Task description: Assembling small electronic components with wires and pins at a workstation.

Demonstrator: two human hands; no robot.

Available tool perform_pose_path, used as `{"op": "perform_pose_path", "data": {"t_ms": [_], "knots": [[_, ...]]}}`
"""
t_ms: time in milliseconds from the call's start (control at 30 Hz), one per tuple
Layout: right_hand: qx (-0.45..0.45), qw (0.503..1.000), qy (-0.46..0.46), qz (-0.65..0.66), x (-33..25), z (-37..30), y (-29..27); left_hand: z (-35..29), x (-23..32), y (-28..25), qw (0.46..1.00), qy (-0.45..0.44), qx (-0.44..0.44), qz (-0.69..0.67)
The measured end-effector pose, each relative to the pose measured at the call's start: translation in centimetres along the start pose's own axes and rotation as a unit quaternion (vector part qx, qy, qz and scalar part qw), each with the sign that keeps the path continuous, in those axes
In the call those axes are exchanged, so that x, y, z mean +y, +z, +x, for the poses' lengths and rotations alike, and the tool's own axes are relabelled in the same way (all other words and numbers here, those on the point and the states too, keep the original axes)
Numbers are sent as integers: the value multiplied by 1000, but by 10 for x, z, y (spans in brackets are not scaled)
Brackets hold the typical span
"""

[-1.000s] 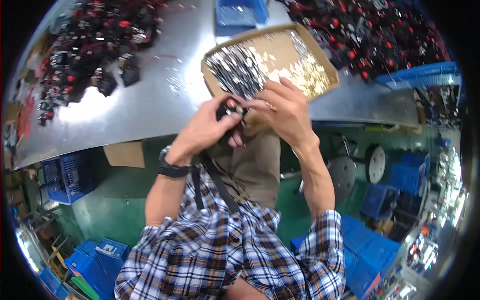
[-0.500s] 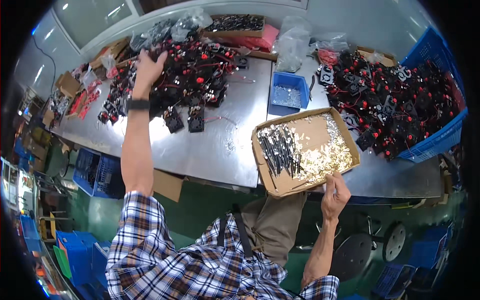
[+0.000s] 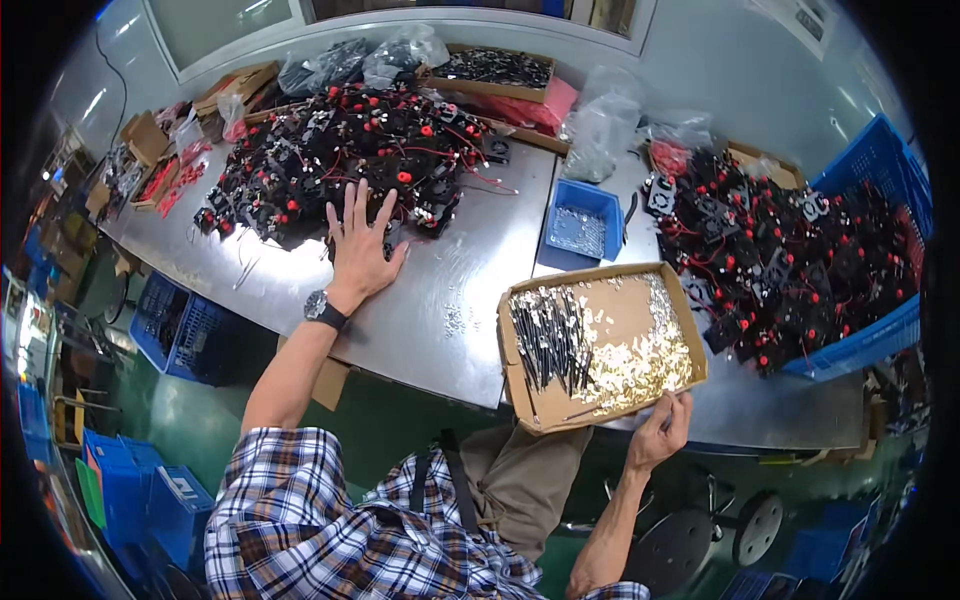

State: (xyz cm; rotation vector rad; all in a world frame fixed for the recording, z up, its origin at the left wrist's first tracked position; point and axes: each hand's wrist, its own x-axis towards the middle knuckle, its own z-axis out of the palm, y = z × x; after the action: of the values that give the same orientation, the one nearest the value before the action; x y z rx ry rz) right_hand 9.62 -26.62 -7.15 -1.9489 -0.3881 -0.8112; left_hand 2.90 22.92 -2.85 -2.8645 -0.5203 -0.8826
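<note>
My left hand (image 3: 365, 245), fingers spread and palm down, lies against the near edge of a big heap of small black cooling fans (image 3: 290, 185) with red and black wires. Part of a fan is hidden beneath the fingers. My right hand (image 3: 662, 432) pinches the near right rim of a shallow cardboard tray (image 3: 520, 395), which juts over the table's front edge. Inside the tray, thin black sticks with silvery ends (image 3: 550, 345) lie on the left. Small shiny gold and silver metal pieces (image 3: 645, 370) fill the right.
A blue bin (image 3: 578, 225) with small clear or silvery parts stands behind the tray. To the right, more fans spill from a tipped blue crate (image 3: 865, 335). Plastic bags (image 3: 605, 120) and an open carton of black parts (image 3: 495, 68) line the back of the metal table (image 3: 430, 345).
My left hand has come from the heap's far left to its near edge, toward me and rightward. Loose fans there now sit closer to the heap. My right hand stays at the tray.
</note>
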Motion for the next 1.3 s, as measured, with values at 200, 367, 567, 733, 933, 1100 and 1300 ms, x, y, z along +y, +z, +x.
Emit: {"op": "perform_pose_path", "data": {"t_ms": [200,367,567,733,933,1100,1300], "knots": [[-6,998,-10,-57,15,-8,-4,16,-52,16,996,-47,32,70],[13,999,8,-49,6,-3,4,27,-75,27,991,-87,53,88],[-1,997,22,-78,6,-2,3,42,-95,41,991,-85,67,79],[2,992,-63,-112,22,-1,2,56,-133,50,981,-126,88,118],[0,988,-59,-145,17,-4,5,63,-158,51,978,-167,16,124],[-5,994,-16,-106,8,-2,4,66,-203,52,964,-157,-6,215],[9,988,-39,-151,7,0,9,88,-187,7,940,-118,-261,185]]}}
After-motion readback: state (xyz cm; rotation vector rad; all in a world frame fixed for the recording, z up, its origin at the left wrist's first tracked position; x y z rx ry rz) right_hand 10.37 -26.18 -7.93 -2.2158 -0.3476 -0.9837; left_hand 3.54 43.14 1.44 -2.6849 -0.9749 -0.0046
